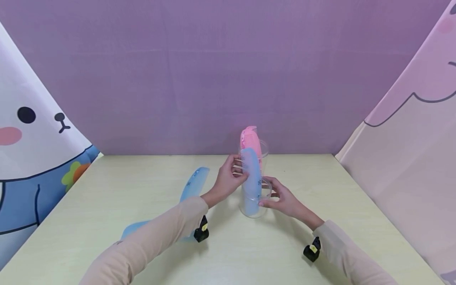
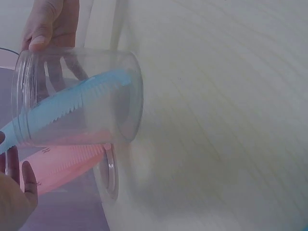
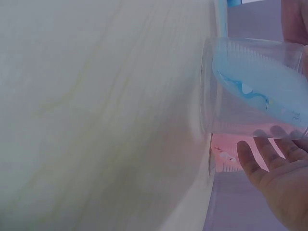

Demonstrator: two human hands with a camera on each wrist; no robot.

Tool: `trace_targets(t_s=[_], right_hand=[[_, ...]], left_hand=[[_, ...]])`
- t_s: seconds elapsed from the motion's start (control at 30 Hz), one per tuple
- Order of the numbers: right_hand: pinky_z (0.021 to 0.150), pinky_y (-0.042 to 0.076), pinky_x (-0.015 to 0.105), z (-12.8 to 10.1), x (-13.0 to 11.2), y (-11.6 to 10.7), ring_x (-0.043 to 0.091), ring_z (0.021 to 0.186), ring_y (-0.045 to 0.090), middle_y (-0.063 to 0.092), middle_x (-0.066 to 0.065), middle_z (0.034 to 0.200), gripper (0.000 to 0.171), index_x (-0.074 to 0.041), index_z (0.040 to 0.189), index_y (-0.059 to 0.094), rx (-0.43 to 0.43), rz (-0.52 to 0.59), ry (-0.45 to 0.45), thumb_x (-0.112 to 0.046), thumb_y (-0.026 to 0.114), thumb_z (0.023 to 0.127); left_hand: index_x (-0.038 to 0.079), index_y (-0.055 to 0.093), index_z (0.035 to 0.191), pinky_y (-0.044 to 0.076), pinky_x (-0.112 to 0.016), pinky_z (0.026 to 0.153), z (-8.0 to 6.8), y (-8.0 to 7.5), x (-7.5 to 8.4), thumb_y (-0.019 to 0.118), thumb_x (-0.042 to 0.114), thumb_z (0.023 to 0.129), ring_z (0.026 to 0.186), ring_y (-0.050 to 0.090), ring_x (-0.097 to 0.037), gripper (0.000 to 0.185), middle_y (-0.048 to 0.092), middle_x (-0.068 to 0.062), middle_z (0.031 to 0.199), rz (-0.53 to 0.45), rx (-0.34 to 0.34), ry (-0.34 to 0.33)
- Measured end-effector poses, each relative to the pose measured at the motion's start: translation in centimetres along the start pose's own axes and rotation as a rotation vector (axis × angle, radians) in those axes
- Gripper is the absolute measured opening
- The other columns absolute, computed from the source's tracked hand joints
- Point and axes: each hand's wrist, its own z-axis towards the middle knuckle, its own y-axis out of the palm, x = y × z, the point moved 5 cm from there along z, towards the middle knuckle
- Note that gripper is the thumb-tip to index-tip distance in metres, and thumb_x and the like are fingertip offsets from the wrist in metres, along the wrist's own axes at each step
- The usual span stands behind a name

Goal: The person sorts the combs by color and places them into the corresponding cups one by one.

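Observation:
A blue comb (image 1: 252, 170) stands in a clear plastic jar (image 1: 246, 208), its upper half rising above the rim. At the comb's toothed edge, near the jar's mouth, my left hand (image 1: 228, 178) pinches it with thumb and fingers. My right hand (image 1: 286, 200) grips the jar's side, thumb in front and fingers behind, as the left wrist view shows. Inside the jar, the comb's lower end (image 2: 120, 77) comes close to the bottom. Right behind are pink combs (image 1: 250, 137) upright in a second clear jar (image 1: 264, 148), partly hidden by the blue comb.
Another blue comb (image 1: 194, 184) lies on the table (image 1: 303, 170) left of my left hand. More blue plastic (image 1: 133, 227) shows from under my left forearm, mostly covered. A purple backdrop (image 1: 213, 79) rises behind the table, with printed cloths at both sides.

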Motion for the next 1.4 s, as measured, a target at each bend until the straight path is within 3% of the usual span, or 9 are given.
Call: trace_targets(t_s=[0.17,0.33,0.57,0.67,0.9,1.0,1.2,1.4], right_hand=[[0.089,0.046,0.047,0.0,0.0,0.0,0.037,0.121,0.045,0.044,0.018,0.135,0.068,-0.007,0.136,0.033,-0.003,0.001,-0.011,-0.015,0.070,0.079],[0.089,0.046,0.048,-0.1,-0.1,0.0,0.038,0.122,0.045,0.043,0.018,0.135,0.068,-0.007,0.136,0.033,-0.006,0.002,-0.017,-0.015,0.070,0.079],[0.088,0.046,0.046,-0.1,-0.3,-0.1,0.040,0.122,0.044,0.043,0.019,0.135,0.069,-0.005,0.136,0.033,-0.004,0.013,-0.031,-0.013,0.071,0.079],[0.088,0.046,0.046,-0.1,-0.4,-0.1,0.040,0.122,0.044,0.043,0.019,0.135,0.069,-0.005,0.136,0.033,-0.005,0.019,-0.035,-0.013,0.071,0.078],[0.088,0.046,0.046,0.0,-0.4,-0.1,0.039,0.122,0.044,0.044,0.019,0.135,0.069,-0.005,0.136,0.033,-0.008,0.014,-0.041,-0.014,0.070,0.079],[0.089,0.046,0.047,0.0,-0.4,-0.1,0.039,0.122,0.044,0.044,0.018,0.135,0.069,-0.005,0.136,0.033,-0.007,0.012,-0.045,-0.013,0.070,0.079],[0.089,0.046,0.046,0.0,-0.2,-0.1,0.038,0.122,0.044,0.044,0.018,0.134,0.069,-0.006,0.136,0.033,-0.005,0.008,-0.032,-0.014,0.071,0.079],[0.089,0.046,0.044,0.1,-0.1,-0.1,0.037,0.122,0.044,0.044,0.018,0.134,0.069,-0.007,0.136,0.034,-0.003,0.002,-0.019,-0.015,0.071,0.079]], left_hand=[[0.008,0.042,0.124,0.053,-0.034,0.083,0.0,-0.8,-0.3,0.066,0.004,0.080,0.099,0.059,-0.025,0.050,0.057,-0.012,0.111,0.064,0.005,-0.001],[0.011,0.043,0.123,0.050,-0.041,0.087,0.0,-2.0,-0.3,0.068,0.008,0.080,0.105,0.057,-0.029,0.050,0.057,-0.012,0.113,0.098,0.003,0.008],[0.009,0.044,0.122,0.048,-0.046,0.086,0.2,-3.7,-0.6,0.069,0.008,0.078,0.106,0.055,-0.030,0.051,0.057,-0.012,0.113,0.188,0.033,0.032],[0.007,0.043,0.125,0.048,-0.043,0.087,0.2,-4.6,-1.2,0.069,0.009,0.079,0.108,0.053,-0.028,0.052,0.057,-0.011,0.115,0.269,0.042,0.012],[0.000,0.044,0.123,0.046,-0.043,0.090,0.1,-7.0,-3.0,0.068,0.003,0.077,0.105,0.053,-0.028,0.052,0.055,-0.017,0.115,0.392,0.080,0.036],[0.000,0.042,0.124,0.043,-0.044,0.094,0.1,-8.0,-4.1,0.068,0.003,0.077,0.107,0.051,-0.031,0.054,0.053,-0.018,0.117,0.469,0.089,-0.016],[0.010,0.035,0.129,0.036,-0.054,0.092,-0.3,-9.8,-6.3,0.068,0.013,0.079,0.113,0.042,-0.036,0.061,0.046,-0.015,0.125,0.665,0.082,-0.218],[0.008,0.034,0.131,0.036,-0.056,0.090,-0.7,-11.1,-7.3,0.069,0.018,0.079,0.112,0.041,-0.040,0.064,0.042,-0.020,0.127,0.752,0.073,-0.297]])
